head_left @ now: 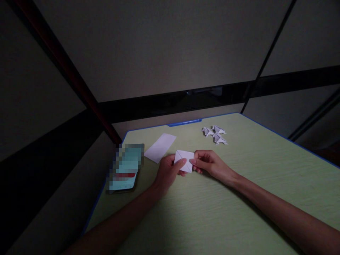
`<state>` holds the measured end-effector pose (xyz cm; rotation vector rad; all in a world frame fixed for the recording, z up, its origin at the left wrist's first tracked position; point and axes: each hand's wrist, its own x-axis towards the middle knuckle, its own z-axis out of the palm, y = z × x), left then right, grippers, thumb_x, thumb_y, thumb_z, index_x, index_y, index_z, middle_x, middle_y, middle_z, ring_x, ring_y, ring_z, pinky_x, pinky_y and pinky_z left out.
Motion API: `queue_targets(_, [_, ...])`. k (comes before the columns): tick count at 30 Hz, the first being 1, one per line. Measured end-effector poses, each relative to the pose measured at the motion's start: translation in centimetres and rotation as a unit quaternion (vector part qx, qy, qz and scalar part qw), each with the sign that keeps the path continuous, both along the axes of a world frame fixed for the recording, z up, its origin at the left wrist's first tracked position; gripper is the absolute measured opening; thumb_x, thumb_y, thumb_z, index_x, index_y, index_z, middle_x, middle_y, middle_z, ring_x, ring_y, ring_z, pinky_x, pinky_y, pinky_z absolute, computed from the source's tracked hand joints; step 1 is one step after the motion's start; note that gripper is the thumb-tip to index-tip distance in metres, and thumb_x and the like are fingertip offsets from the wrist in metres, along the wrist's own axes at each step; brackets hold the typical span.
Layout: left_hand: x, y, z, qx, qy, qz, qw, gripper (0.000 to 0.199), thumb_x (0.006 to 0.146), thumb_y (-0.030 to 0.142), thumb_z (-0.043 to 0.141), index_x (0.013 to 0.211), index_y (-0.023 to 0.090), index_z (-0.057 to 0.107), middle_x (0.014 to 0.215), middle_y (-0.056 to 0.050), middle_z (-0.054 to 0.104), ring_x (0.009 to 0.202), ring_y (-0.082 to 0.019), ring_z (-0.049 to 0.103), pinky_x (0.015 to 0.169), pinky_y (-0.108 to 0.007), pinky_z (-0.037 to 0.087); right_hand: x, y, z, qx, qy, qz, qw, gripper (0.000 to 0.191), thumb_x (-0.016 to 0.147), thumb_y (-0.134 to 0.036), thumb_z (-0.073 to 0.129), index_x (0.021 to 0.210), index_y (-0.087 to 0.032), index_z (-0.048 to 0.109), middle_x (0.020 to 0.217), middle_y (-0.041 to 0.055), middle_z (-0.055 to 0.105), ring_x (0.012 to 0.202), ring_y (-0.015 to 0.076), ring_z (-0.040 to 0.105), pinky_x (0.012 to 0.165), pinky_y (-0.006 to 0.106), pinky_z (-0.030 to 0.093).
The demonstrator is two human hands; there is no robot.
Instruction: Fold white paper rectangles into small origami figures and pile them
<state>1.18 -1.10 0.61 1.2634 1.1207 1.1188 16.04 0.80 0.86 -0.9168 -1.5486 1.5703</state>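
Note:
A small folded square of white paper (183,156) is held up over the middle of the table, with diagonal lines crossing its face. My left hand (170,170) pinches its left side, thumb on top and fingers beneath. From the right, my right hand (208,162) grips the opposite edge between thumb and fingers. Just beyond my left hand lies a flat white sheet of paper (160,147). Farther back to the right sit three folded paper figures (217,134), close together.
A phone (126,170) with a lit, partly blurred screen lies near the left edge of the pale green table (202,219). The table has a blue rim and a blue strip (185,123) at its back edge. Behind it stand dark-banded panels (172,53).

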Motion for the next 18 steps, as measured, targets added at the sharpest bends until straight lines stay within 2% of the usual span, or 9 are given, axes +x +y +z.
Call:
queue_targets(5, [-0.27, 0.23, -0.46, -0.001, -0.027, -0.047, 0.999, 0.021, 0.066, 0.029, 0.056, 0.071, 0.01, 0.06, 0.059, -0.003, 0.06, 0.053, -0.01, 0.051, 0.045, -0.017, 0.038, 0.19, -0.13, 0.32, 0.046, 0.002, 0.028, 0.999, 0.03, 0.061, -0.037, 0.064, 0.054, -0.014, 0.048, 0.051, -0.0038, 0.045, 0.049, 0.0063, 0.037, 0.048, 0.022, 0.027])
queue_targets(9, [-0.45, 0.38, -0.44, -0.009, -0.049, -0.062, 0.997, 0.02, 0.065, 0.03, 0.057, 0.067, 0.01, 0.058, 0.056, -0.001, 0.056, 0.049, -0.008, 0.048, 0.045, -0.017, 0.037, 0.38, -0.25, 0.39, 0.059, -0.009, 0.043, 0.997, 0.029, 0.062, -0.038, 0.063, 0.056, -0.014, 0.049, 0.051, -0.0044, 0.043, 0.048, 0.0061, 0.034, 0.046, 0.021, 0.025])
queue_targets(18, [-0.18, -0.1, 0.11, -0.009, 0.038, -0.093, 0.995, 0.019, 0.062, 0.028, 0.059, 0.061, 0.01, 0.056, 0.051, 0.001, 0.052, 0.045, -0.007, 0.045, 0.042, -0.019, 0.037, 0.15, -0.37, 0.72, 0.128, 0.015, -0.026, 0.991, 0.017, 0.065, -0.023, 0.062, 0.076, -0.015, 0.052, 0.06, -0.0031, 0.045, 0.051, 0.0067, 0.037, 0.046, 0.021, 0.029])
